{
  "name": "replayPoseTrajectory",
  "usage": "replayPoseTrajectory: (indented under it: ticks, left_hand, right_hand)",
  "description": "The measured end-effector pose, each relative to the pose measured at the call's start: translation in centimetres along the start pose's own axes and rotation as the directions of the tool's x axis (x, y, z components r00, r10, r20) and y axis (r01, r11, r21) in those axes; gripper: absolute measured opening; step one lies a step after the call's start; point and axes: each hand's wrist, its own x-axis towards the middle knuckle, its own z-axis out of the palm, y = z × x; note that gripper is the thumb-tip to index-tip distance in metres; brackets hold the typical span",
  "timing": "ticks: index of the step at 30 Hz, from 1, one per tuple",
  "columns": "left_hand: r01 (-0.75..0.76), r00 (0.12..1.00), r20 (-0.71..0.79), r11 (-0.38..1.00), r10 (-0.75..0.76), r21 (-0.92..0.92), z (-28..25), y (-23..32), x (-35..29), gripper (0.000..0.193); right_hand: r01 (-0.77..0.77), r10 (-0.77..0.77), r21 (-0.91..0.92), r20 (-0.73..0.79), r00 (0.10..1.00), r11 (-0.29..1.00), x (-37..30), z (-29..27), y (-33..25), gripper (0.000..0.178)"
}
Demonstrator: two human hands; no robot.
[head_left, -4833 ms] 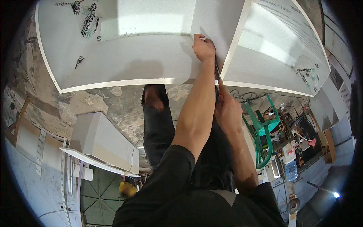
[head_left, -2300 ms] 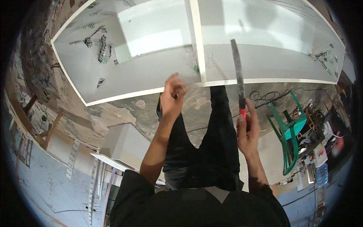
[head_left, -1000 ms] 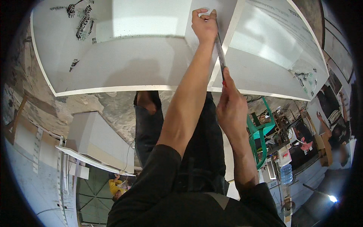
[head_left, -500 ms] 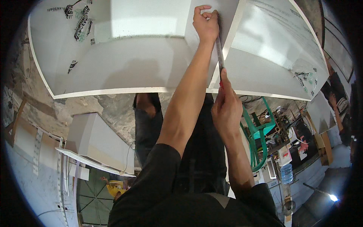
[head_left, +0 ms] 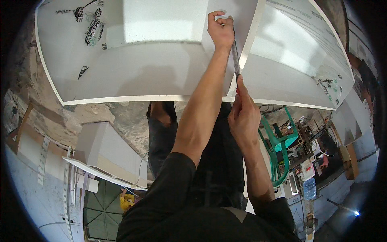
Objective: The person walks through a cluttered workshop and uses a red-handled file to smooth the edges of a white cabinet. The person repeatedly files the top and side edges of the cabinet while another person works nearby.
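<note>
Gripping a small red handle [head_left: 238, 91], the right hand [head_left: 244, 115] holds a long, flat, grey metal file [head_left: 236, 60] by the divider edge [head_left: 251, 38] of an open white cabinet [head_left: 125, 98]! Left hand [head_left: 221, 32] curls at its far end, closure unclear. Seemingly stiff, light; best held both ends.

Long flat file [head_left: 236, 59], grey metal, red at near end, pointing far, pretty much alongside divider [head_left: 249, 40]. Big white cabinet [head_left: 141, 97], open, bays left and right.
</note>
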Motion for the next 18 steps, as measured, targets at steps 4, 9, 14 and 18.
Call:
replayPoseTrajectory:
  ticks: [4,9,14,18]
  left_hand:
    - [-0.008,1.000,0.005,0.999,0.008,-0.033,0.0,1.2,-2.1,0.026]
    - [-0.031,0.999,-0.017,1.000,0.031,-0.003,-0.3,-1.0,-0.2,0.025]
    - [-0.040,0.999,-0.012,0.995,0.039,-0.092,-0.1,-0.3,-2.0,0.023]
    - [-0.040,0.999,-0.013,0.989,0.039,-0.142,-0.3,-0.3,-1.8,0.023]
  right_hand:
    - [0.026,-0.025,0.023,-0.023,0.999,0.999,-1.5,-1.4,0.3,0.067]
    - [-0.001,0.001,-0.028,-0.012,1.000,1.000,-0.7,0.8,0.2,0.069]
    - [0.017,-0.016,0.028,-0.041,0.999,0.999,-1.9,-0.4,0.3,0.069]
    - [0.009,-0.008,0.081,-0.012,1.000,0.997,-2.0,-0.2,0.5,0.069]
